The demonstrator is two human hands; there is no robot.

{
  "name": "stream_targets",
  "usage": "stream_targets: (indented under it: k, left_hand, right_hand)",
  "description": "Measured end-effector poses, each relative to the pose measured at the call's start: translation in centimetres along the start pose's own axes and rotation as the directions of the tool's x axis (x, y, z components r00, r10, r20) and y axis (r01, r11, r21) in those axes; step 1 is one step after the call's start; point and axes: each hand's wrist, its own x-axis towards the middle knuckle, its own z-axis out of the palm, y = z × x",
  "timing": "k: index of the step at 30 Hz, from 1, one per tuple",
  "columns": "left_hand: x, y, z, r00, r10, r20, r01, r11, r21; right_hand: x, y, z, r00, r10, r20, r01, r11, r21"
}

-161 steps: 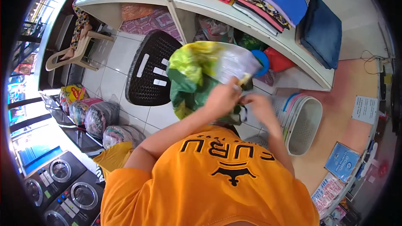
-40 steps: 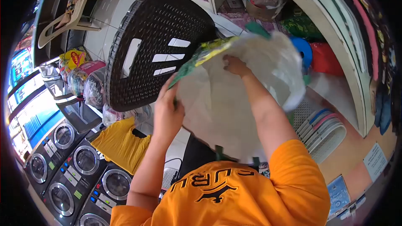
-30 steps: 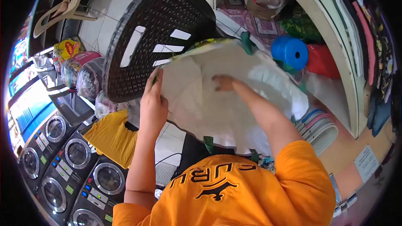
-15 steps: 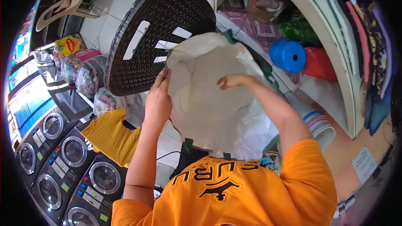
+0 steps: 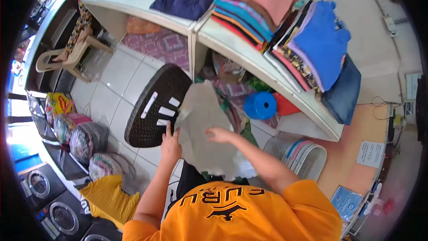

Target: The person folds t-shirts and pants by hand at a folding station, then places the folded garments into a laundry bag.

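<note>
The pale-lined bag [image 5: 200, 120] is set in front of the orange shirt [image 5: 267, 212], beside the dark chair [image 5: 141, 129]. Probably light, floppy, a bit slick, so best gripped by the rim. Its left edge is met by the left hand [image 5: 171, 146]; whether it's pinched can't be told. The right hand [image 5: 220, 135], fingers loosely apart, is poised over the pale inside.

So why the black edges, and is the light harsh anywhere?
Head view, edges: black, probably from a very wide lens; head view, far left: windows washed out by brightness; head view: floor tiles catching glare, left hand and right hand fairly clear; head view, right: notice too small to read.
</note>
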Motion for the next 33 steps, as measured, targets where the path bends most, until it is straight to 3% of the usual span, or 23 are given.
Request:
stream_targets:
  k: [3,6,8,9,10,11,12,13,14,15,17,19,20,22,23,25,26,28,33]
  left_hand:
    - [-0.3,0.0,0.6,0.985,0.146,-0.095,-0.132,0.981,0.142]
    - [-0.5,3.4,-1.8,0.987,0.147,-0.061,-0.131,0.968,0.216]
    - [-0.3,7.0,-4.1,0.983,0.138,-0.119,-0.114,0.975,0.189]
    - [0.3,8.3,-3.9,0.982,0.143,-0.121,-0.118,0.975,0.19]
    - [1.0,9.6,-3.6,0.956,0.239,-0.17,-0.239,0.971,0.016]
    - [1.6,11.0,-3.3,0.921,0.315,-0.231,-0.354,0.923,-0.152]
    - [2.1,14.0,-3.8,0.94,0.295,-0.172,-0.341,0.836,-0.43]
    - [2.8,16.9,-3.7,0.93,0.318,-0.184,-0.367,0.782,-0.503]
    - [3.5,20.1,-3.7,0.92,0.336,-0.199,-0.388,0.722,-0.573]
    - [4.1,23.8,-4.8,0.864,0.411,-0.29,-0.503,0.714,-0.487]
    - [6.0,31.2,-7.1,0.715,0.537,-0.448,-0.692,0.636,-0.342]
    - [8.5,38.0,-8.6,0.563,0.598,-0.57,-0.804,0.557,-0.209]
    - [10.1,40.9,-8.5,0.523,0.601,-0.604,-0.807,0.577,-0.125]
    - [13.5,45.2,-7.3,0.52,0.537,-0.664,-0.733,0.68,-0.025]
    - [14.3,45.9,-6.5,0.52,0.521,-0.677,-0.721,0.692,-0.021]
    - [15.5,46.8,-5.3,0.685,0.4,-0.61,-0.545,0.836,-0.064]
    - [15.7,46.6,-4.8,0.704,0.39,-0.593,-0.529,0.846,-0.072]
    - [16.0,45.8,-3.4,0.726,0.388,-0.568,-0.503,0.863,-0.053]
    - [15.9,45.5,-2.6,0.739,0.378,-0.558,-0.485,0.873,-0.05]
  right_hand:
    - [-3.5,-6.0,-2.7,0.999,0.044,-0.025,-0.045,0.999,-0.004]
    - [-6.4,-8.8,-5.3,1.0,-0.02,-0.001,0.02,0.996,0.085]
    - [-9.2,-11.2,-10.1,0.98,-0.192,-0.048,0.196,0.976,0.1]
    - [-11.2,-12.6,-14.2,0.976,-0.199,-0.09,0.21,0.969,0.132]
    - [-14.0,-14.1,-18.7,0.965,-0.172,-0.197,0.207,0.962,0.178]
    - [-16.4,-13.8,-23.0,0.877,-0.285,-0.387,0.31,0.951,0.004]
    - [-20.0,-15.4,-27.1,0.861,-0.083,-0.502,0.187,0.969,0.161]
    - [-22.3,-14.3,-31.4,0.735,-0.191,-0.651,0.296,0.954,0.054]
    - [-24.7,-13.1,-35.8,0.637,-0.377,-0.673,0.236,0.926,-0.295]
    - [-25.6,-12.1,-39.6,0.555,-0.396,-0.731,0.225,0.918,-0.326]
    - [-25.6,-9.2,-48.3,0.504,-0.577,-0.643,0.009,0.748,-0.664]
    - [-23.3,-6.1,-53.4,0.564,-0.57,-0.597,-0.274,0.553,-0.787]
    - [-22.4,-4.8,-54.9,0.564,-0.581,-0.586,-0.258,0.55,-0.794]
    - [-20.6,-2.3,-57.4,0.625,-0.439,-0.646,-0.411,0.518,-0.75]
    - [-20.0,-1.0,-58.4,0.629,-0.457,-0.629,-0.394,0.51,-0.765]
    - [-18.9,1.9,-60.5,0.71,-0.347,-0.612,-0.178,0.753,-0.634]
    - [-18.1,3.6,-61.0,0.709,-0.363,-0.604,-0.162,0.751,-0.641]
    - [-17.3,6.3,-60.4,0.774,-0.22,-0.594,0.138,0.974,-0.181]
    - [-17.8,6.0,-60.8,0.829,-0.19,-0.527,0.127,0.98,-0.153]
